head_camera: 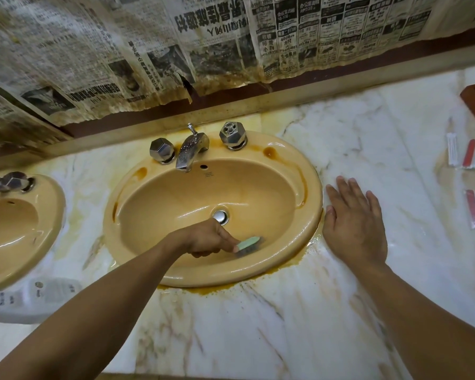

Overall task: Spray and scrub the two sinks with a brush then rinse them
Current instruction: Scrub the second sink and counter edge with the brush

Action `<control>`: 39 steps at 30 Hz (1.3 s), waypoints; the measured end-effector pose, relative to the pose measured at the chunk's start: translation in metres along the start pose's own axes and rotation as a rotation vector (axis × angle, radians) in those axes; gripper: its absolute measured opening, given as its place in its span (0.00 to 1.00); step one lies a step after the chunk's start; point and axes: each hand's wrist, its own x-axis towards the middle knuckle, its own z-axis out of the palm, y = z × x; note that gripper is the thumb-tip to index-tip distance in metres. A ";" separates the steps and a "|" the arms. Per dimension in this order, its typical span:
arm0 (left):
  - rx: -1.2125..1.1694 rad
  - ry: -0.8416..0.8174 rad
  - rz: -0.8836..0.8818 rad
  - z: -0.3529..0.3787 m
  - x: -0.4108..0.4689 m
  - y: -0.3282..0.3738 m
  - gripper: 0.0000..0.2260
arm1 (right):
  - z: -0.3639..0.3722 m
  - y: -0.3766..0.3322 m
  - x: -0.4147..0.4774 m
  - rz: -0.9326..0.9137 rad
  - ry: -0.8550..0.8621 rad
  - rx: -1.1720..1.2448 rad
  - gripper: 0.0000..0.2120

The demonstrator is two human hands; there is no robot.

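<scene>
Head: left hand (203, 239) fingers clamped on pale-green brush (250, 244) in rust-stained tan sink (176, 204); right hand (354, 223) fingers apart.

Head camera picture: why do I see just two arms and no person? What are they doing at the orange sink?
The camera sits on the person's head and looks down, so you see only their own arms, just as they would. The left hand curls its fingers round a small green brush and holds it against the inside of the orange sink, near the silver drain. The right hand rests flat on the marble counter beside the sink and holds nothing. A second orange sink peeks in at the left, with a white bottle lying near it. Some small packets lie at the far right, and old newspaper covers the wall behind the tap.
</scene>
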 end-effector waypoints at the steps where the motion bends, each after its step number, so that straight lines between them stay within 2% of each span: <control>1: 0.006 0.021 -0.008 0.001 -0.001 -0.001 0.08 | 0.000 0.000 0.000 -0.001 0.000 -0.001 0.27; 4: 0.024 0.046 0.005 0.005 -0.007 -0.002 0.08 | 0.000 0.001 -0.001 -0.001 0.000 0.004 0.28; 8: -0.085 -0.031 0.086 0.004 -0.023 -0.001 0.09 | 0.000 0.000 0.000 0.000 -0.011 0.001 0.27; 12: 0.020 -0.045 -0.003 -0.012 -0.033 -0.009 0.08 | 0.000 0.001 0.000 0.000 -0.011 0.006 0.26; 14: 0.162 -0.021 -0.118 -0.026 -0.037 -0.019 0.08 | -0.001 0.000 0.000 -0.001 -0.013 0.006 0.26; 18: 0.735 0.200 -0.358 -0.052 -0.043 -0.044 0.12 | -0.001 0.000 -0.001 -0.001 -0.017 0.007 0.27; 19: 0.815 0.229 -0.377 -0.054 -0.043 -0.049 0.13 | -0.001 0.000 -0.001 -0.001 -0.015 0.010 0.27; 20: 0.822 0.221 -0.369 -0.055 -0.042 -0.050 0.13 | -0.001 0.000 0.000 -0.002 -0.014 0.013 0.27; 21: 0.733 0.183 -0.342 -0.055 -0.042 -0.049 0.13 | -0.001 0.001 0.000 -0.001 -0.011 0.014 0.27; 23: 0.394 0.062 -0.310 -0.054 -0.044 -0.045 0.09 | 0.000 0.001 -0.001 -0.001 -0.006 0.011 0.26; 24: 0.307 0.038 -0.307 -0.053 -0.044 -0.046 0.07 | 0.000 0.001 -0.001 0.001 -0.007 0.008 0.26; 25: 0.354 0.079 -0.319 -0.053 -0.045 -0.050 0.06 | 0.000 0.001 -0.001 0.004 -0.006 0.008 0.26; 28: 0.913 0.323 -0.411 -0.057 -0.047 -0.070 0.14 | -0.001 -0.001 0.001 0.002 -0.009 0.023 0.27; 29: 1.002 0.358 -0.395 -0.058 -0.048 -0.077 0.15 | -0.002 -0.001 0.001 0.005 -0.014 0.030 0.27; 30: 1.002 0.341 -0.358 -0.060 -0.047 -0.079 0.15 | -0.004 -0.001 0.000 0.011 -0.019 0.034 0.28; 33: 0.726 0.203 -0.288 -0.062 -0.055 -0.076 0.10 | -0.006 -0.002 0.000 0.019 -0.056 0.036 0.27; 35: 0.685 0.203 -0.269 -0.062 -0.060 -0.080 0.09 | -0.006 -0.001 0.001 0.025 -0.076 0.032 0.27; 37: 0.802 0.328 -0.308 -0.061 -0.063 -0.088 0.07 | -0.005 -0.001 0.000 0.025 -0.077 0.022 0.27; 39: 1.019 0.436 -0.366 -0.060 -0.064 -0.095 0.07 | -0.005 -0.001 -0.001 0.034 -0.077 0.003 0.27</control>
